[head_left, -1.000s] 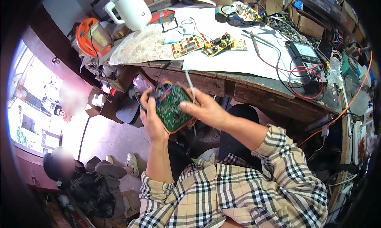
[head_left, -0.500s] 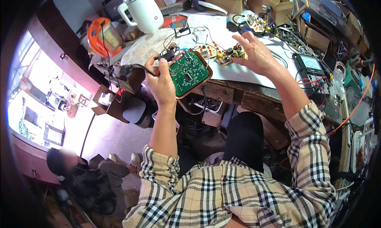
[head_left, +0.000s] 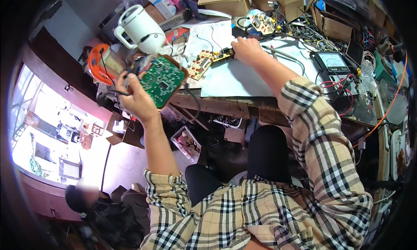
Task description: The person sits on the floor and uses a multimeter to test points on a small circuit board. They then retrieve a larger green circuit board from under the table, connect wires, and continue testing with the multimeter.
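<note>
My left hand [head_left: 140,100] grips a green circuit board [head_left: 161,81] set in a shallow brown housing, the thumb at its left edge. Dark wires and connectors bunch at the board's upper left, blurred, and a black cable runs there. Over the worktable, my right hand [head_left: 248,52] is closed at the end of a narrow circuit board [head_left: 223,56] with yellow and black parts; its fingertips are partly hidden. Touching or overlapping that one is a tan circuit board [head_left: 200,65] with pale parts.
A white electric jug [head_left: 141,30] and an orange-rimmed container [head_left: 99,64] stand at the left. Another wired board [head_left: 263,23] lies farther back. An analog multimeter [head_left: 333,62] with red leads sits right. A person [head_left: 106,213] is at lower left.
My left hand and the green board have moved left. My right hand has come left and down, its spread fingers closing at the narrow board, which has shifted left in view.
</note>
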Motion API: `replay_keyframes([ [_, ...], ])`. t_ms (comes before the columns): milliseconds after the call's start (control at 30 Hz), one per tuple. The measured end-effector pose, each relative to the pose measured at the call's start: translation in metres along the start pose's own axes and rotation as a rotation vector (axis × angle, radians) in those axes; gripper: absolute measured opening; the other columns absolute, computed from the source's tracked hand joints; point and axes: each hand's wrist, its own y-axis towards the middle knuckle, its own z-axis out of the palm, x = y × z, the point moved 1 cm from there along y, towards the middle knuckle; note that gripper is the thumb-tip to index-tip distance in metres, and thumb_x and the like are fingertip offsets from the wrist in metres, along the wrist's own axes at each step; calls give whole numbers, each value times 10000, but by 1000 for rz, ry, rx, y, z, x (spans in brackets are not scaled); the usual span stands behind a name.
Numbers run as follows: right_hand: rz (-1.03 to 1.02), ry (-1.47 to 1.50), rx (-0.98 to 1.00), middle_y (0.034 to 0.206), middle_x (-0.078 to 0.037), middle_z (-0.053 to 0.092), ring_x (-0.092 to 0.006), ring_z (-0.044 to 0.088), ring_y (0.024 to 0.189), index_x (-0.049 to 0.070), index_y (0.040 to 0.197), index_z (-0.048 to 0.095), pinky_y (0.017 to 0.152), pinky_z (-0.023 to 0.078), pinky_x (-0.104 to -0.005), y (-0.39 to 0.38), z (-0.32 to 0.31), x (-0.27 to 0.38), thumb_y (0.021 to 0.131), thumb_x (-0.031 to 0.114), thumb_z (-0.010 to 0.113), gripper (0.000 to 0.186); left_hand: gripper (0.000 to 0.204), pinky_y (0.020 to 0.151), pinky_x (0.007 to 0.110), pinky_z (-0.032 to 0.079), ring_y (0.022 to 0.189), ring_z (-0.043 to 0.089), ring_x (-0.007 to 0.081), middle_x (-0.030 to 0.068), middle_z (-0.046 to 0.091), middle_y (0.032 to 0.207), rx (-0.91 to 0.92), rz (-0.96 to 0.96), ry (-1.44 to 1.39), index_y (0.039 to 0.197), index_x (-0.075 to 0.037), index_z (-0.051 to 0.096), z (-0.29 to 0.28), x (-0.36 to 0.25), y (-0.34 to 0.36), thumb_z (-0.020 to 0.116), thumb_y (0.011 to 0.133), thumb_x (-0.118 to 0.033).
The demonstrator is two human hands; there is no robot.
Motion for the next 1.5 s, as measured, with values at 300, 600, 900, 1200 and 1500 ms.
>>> replay_keyframes([
  [300,142,2,-131,1176,-108,588,-264,674,997,52,1202,588,768,546,-363,29,1,21,881,147,578,335,311,684,285,511,786,626,157,103,621,947,56,277,169,1238,-5,473,66,47,42,578,975,-133],
  [600,134,178,20,1187,-169,576,-359,642,968,83,1075,668,851,520,-460,-36,-81,-46,823,261,720,313,284,577,258,450,600,537,76,22,607,649,400,127,102,1191,-68,528,130,-8,-71,626,945,-169],
  [900,525,271,42,1001,-120,724,-306,679,973,150,1018,749,855,533,-424,-70,-93,-95,841,202,615,228,266,637,287,490,665,619,136,128,701,770,388,-100,113,1106,1,585,143,35,-100,607,952,-214],
  [1200,468,43,225,1264,-207,571,-375,627,1067,53,1091,706,898,511,-449,-73,-58,-46,827,358,666,405,237,596,363,498,669,669,265,106,686,795,371,-51,159,1065,-90,618,128,16,-103,624,923,-279],
  [1500,494,26,189,1173,-261,593,-382,662,985,-31,1151,636,833,539,-453,-69,-45,-42,893,154,523,337,314,686,416,524,775,679,343,152,691,901,391,53,244,1128,-55,605,117,15,-102,613,911,-283],
])
